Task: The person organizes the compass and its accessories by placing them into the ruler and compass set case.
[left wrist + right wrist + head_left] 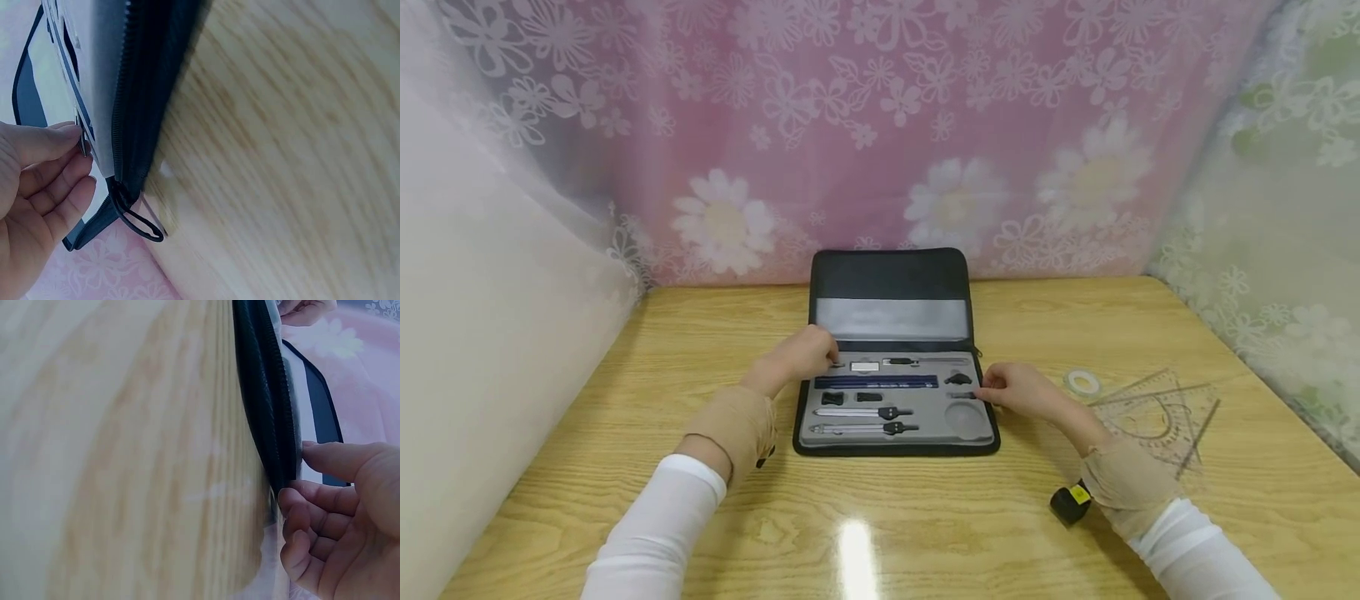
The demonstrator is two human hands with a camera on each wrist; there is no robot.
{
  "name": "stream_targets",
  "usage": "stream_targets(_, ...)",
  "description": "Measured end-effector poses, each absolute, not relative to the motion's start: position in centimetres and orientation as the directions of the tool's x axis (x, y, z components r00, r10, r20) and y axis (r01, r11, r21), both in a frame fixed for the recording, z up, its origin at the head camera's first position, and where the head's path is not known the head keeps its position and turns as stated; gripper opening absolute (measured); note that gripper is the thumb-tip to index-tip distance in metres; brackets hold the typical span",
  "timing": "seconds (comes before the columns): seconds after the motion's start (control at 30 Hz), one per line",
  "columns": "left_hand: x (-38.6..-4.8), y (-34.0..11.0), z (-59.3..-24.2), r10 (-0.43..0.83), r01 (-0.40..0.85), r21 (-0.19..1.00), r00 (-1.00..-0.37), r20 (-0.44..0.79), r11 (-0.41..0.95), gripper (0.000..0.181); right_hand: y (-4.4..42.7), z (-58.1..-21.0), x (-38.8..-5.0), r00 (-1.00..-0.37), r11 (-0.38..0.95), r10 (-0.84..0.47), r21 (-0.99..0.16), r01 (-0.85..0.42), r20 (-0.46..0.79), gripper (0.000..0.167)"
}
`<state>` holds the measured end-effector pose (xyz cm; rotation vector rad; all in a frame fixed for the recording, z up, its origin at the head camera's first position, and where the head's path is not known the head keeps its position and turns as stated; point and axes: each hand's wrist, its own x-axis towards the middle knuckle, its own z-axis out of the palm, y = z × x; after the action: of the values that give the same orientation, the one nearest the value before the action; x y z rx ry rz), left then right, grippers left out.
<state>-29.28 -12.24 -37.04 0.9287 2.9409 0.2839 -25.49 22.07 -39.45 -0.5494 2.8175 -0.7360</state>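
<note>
The left hand (805, 354) pinches a small metal piece (82, 147) between thumb and forefinger at the upper-left corner of the tray (925, 402); its remaining fingers are bent and lie apart from the piece. The right hand (1018, 392) grips the right edge of the zip case (887, 275), thumb on the tray side and forefinger against the zipper side. The right fingertips lie just beside a small dark piece (962, 396); whether they touch it cannot be told. The case lies open on the wooden table (775, 533), between the two hands, its lid raised at the far side. A black cord loop (150, 235) hangs at the case's corner near the left hand. In the tray, a white block (865, 367) sits to the right of the left fingertips, with blue pencils (876, 382) in a row below it. Nearer the front edge, two compasses (861, 421) lie parallel, left of a round recess (967, 421). On the table to the right, a roll of tape (1083, 382) lies near the right forearm, beside overlapping transparent set squares (1153, 412). A black object with a yellow label (1070, 504) lies beside the right wrist. A pink floral curtain (850, 167) backs the table.
</note>
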Motion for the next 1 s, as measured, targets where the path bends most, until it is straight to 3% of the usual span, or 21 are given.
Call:
stream_targets(0.3,-29.5,-11.9,-37.1,0.555,0.543,0.206,-0.832,-0.002,0.814,0.015,22.3,-39.2,-25.5,-0.923,0.819,-0.377,-0.494,-0.294,-0.077,0.021)
stream_targets(0.47,-29.1,-13.0,-37.6,0.495,0.471,0.284,-0.869,-0.016,0.835,0.012,22.3,-39.5,-25.6,-0.915,0.801,-0.4,-0.508,-0.316,-0.062,0.019)
stream_targets(0.63,-28.3,-14.7,-37.9,0.433,0.381,0.379,-0.899,-0.06,0.843,0.035,22.1,-39.5,-25.5,-0.915,0.801,-0.396,-0.516,-0.303,-0.077,0.019)
stream_targets(0.8,-27.4,-15.4,-37.8,0.44,0.343,0.449,-0.888,-0.131,0.825,0.06,22.0,-39.3,-25.5,-0.919,0.81,-0.386,-0.506,-0.295,-0.083,0.019)
stream_targets(1.0,-26.5,-15.1,-37.6,0.434,0.316,0.45,-0.881,-0.186,0.835,0.064,22.1,-39.4,-25.3,-0.918,0.807,-0.391,-0.507,-0.304,-0.071,0.019)
